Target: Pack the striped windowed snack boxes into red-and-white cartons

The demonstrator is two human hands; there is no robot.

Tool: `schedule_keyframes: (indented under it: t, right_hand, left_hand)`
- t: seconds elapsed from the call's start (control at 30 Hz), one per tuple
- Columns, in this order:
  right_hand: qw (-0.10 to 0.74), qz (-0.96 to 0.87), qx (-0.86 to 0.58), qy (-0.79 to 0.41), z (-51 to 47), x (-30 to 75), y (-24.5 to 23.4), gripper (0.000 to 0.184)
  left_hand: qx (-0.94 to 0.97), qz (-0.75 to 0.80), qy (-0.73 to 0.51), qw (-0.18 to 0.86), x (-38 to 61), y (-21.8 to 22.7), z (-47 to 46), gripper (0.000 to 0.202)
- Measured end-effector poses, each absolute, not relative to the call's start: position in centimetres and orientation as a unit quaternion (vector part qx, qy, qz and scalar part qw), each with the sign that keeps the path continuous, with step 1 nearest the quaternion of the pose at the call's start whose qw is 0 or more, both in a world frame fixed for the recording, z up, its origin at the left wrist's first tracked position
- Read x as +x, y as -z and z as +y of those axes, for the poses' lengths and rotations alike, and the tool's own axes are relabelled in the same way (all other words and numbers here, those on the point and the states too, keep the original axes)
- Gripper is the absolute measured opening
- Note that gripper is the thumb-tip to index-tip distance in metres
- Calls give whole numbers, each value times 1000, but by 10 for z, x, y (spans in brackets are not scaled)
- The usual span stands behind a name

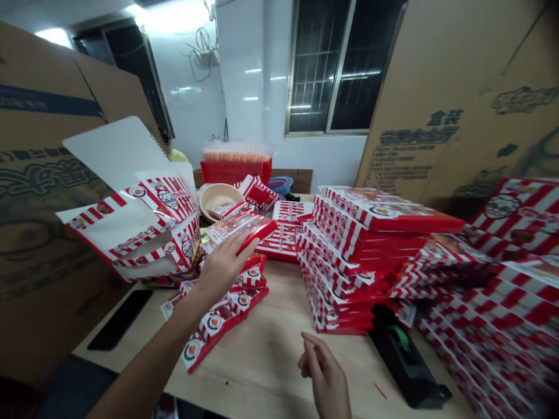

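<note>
My left hand [225,262] reaches forward and grips a flat red-and-white striped box [242,226] by its near edge, lifting it above a loose heap of the same boxes [218,317] on the wooden table [271,355]. My right hand [325,375] hovers low over the table's front, fingers loosely curled, holding nothing. An opened striped box with a white lid [140,221] stands at the left of the heap.
A tall stack of striped boxes [353,262] stands centre right, more stacks [493,302] at far right. A black tape dispenser [404,355] lies by them. A beige bowl [218,198], a red basket [236,169], a black phone [120,319] and large cardboard cartons [463,99] surround the table.
</note>
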State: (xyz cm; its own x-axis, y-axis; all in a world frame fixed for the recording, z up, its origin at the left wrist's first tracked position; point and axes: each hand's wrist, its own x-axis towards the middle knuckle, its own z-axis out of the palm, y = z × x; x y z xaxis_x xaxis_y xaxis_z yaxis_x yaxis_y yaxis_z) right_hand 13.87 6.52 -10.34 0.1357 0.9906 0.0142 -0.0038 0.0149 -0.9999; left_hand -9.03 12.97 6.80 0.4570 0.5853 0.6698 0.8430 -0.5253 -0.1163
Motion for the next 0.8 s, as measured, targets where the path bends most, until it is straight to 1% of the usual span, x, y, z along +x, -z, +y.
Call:
schedule_keyframes:
  t: [0.1, 0.2, 0.27, 0.37, 0.43, 0.5, 0.53, 0.6, 0.63, 0.67, 0.73, 0.8]
  right_hand:
    - [491, -517, -525, -465, 93, 133, 110, 54]
    - [475, -551, -498, -472, 142, 124, 97, 59]
    - [474, -564, -478, -479, 185, 111, 78, 61]
    - [444, -591, -450, -501, 257, 83, 43, 50]
    - [388, -610, -431, -540, 300, 62, 25, 41]
    - [302, -620, -426, -586, 332, 42, 14, 35]
    - [252, -620, -425, -609, 344, 33, 11, 34]
    - [153, -611, -419, -654, 357, 21, 13, 36]
    - [110, -602, -412, -675, 360, 17, 16, 38]
    - [75, -592, -404, -693, 361, 15, 19, 38]
    - [31, -572, -392, -719, 360, 14, 27, 38]
    - [13, -554, -389, -736, 357, 15, 32, 36]
  left_hand:
    - [-830, -456, 270, 172, -104, -23, 178, 30]
    - [-821, -479, 283, 130, -110, 6, 191, 28]
    - [-771, -528, 353, 45, -112, 13, 190, 30]
    - [-638, -603, 470, -95, -115, 13, 193, 30]
    - [-572, -633, 508, -122, -116, 15, 198, 32]
    - [-498, -662, 543, -135, -116, 24, 201, 36]
    - [-447, -680, 564, -144, -115, 31, 201, 42]
    - [-323, -708, 603, -177, -113, 48, 197, 64]
    - [-262, -712, 619, -203, -112, 57, 194, 71]
    - [-212, -707, 632, -234, -110, 66, 191, 73]
    - [-159, -681, 652, -293, -107, 80, 188, 69]
    - [-158, -637, 670, -348, -106, 89, 190, 64]
